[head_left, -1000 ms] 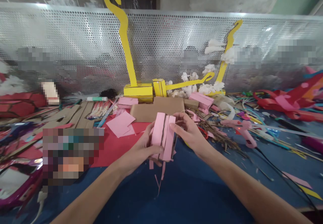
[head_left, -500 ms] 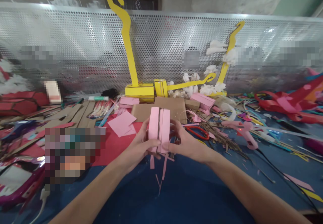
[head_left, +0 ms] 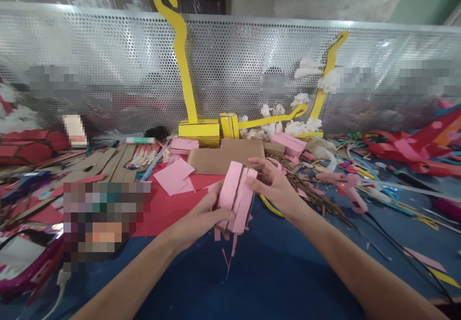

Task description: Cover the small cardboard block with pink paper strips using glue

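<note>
A pink paper-covered box point(head_left: 230, 192) with dark seams is held up at the middle, its top leaning to the right. My left hand point(head_left: 207, 214) grips its lower left side, the thumb across the front. My right hand point(head_left: 272, 185) is at the upper right corner, its thumb on the front face and its other fingers curled beside the top edge. Beneath the box, thin pink paper strips point(head_left: 234, 245) lie on the blue table surface point(head_left: 234, 291). Behind it stands a piece of brown cardboard point(head_left: 230, 152).
Yellow hook-topped pieces point(head_left: 185, 70) stand against a perforated metal panel point(head_left: 245, 60). A pink glue gun point(head_left: 351, 185) with a black cord lies right. Pink sheets point(head_left: 175, 176) rest on red paper point(head_left: 151, 214) at left. Red box shapes point(head_left: 32, 147) sit far left.
The pink box has tilted to the right. My right hand has moved up from its lower right side to the upper right corner, while my left hand still holds the lower left.
</note>
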